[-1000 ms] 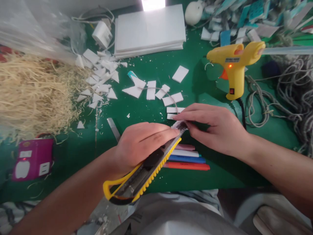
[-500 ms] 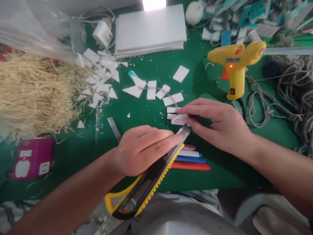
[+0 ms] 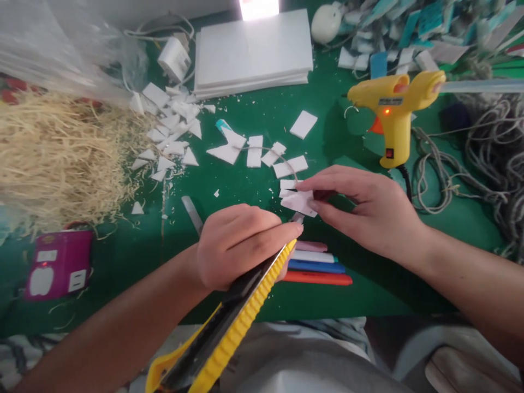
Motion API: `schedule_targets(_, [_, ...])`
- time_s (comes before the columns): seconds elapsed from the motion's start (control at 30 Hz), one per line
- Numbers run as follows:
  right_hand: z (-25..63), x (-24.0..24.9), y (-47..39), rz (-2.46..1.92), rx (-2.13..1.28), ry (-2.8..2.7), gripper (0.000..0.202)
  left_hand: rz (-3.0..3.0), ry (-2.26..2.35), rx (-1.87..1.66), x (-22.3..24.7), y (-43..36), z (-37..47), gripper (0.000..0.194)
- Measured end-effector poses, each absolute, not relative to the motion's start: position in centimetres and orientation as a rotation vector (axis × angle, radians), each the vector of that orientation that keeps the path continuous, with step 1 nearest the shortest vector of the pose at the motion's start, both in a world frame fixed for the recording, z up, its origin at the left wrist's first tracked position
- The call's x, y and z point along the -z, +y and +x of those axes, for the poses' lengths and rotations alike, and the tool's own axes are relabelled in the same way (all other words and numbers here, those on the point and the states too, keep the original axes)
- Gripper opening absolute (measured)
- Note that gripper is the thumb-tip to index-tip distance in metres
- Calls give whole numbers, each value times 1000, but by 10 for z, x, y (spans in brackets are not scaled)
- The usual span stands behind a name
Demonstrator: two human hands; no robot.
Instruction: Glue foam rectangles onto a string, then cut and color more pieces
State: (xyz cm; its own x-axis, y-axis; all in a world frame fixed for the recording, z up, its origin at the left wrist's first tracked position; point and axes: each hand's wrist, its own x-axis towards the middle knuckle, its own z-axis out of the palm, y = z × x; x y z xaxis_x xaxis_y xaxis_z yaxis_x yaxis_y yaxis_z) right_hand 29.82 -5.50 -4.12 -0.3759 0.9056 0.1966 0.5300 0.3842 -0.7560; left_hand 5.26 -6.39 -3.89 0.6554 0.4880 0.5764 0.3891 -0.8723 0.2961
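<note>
My left hand [image 3: 245, 245] is closed around a yellow and black utility knife [image 3: 233, 322], its handle slanting down toward my lap. The blade tip shows only in part beyond my fingertips, close below a small cut white foam board piece [image 3: 298, 203]. Thumb and fingers of my right hand [image 3: 362, 204] pinch that piece at its right edge. A thin grey cord [image 3: 282, 156] curves from beside my right fingertips over several white foam pieces [image 3: 254, 151] on the green table [image 3: 241, 218]. Under the knife lie pink, white, blue and orange-red pens [image 3: 319, 278].
A yellow hot glue gun [image 3: 393, 109] with a lit red light stands at right, beside tangled grey cord [image 3: 491, 153]. White boards [image 3: 254, 52] are stacked at the back. Foam scraps [image 3: 172, 125], straw [image 3: 61, 158] and a purple box [image 3: 59, 265] lie left.
The knife has drawn back toward my body, its handle lower and its blade farther from the foam piece. The foam piece has turned slightly in my right fingers.
</note>
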Motion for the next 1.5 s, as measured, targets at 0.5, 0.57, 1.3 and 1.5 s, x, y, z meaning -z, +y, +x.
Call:
schedule_targets(0.5, [298,40,-56,-1225,-823,-2033,31,2750,760,-1011,34,-63,62,18])
schedule_targets(0.57, [298,41,-56,-1226,-840,-2034,31,2748,758,-1011,35,-63,61,21])
schedule_targets(1.3, [298,40,-55,-1274,-868,-2033,27,2767,766,-962,36,-62,62,19])
schedule_targets(1.5, [298,41,-55,-1269,-838,-2055,29,2801,718,-894,36,-61,64,18])
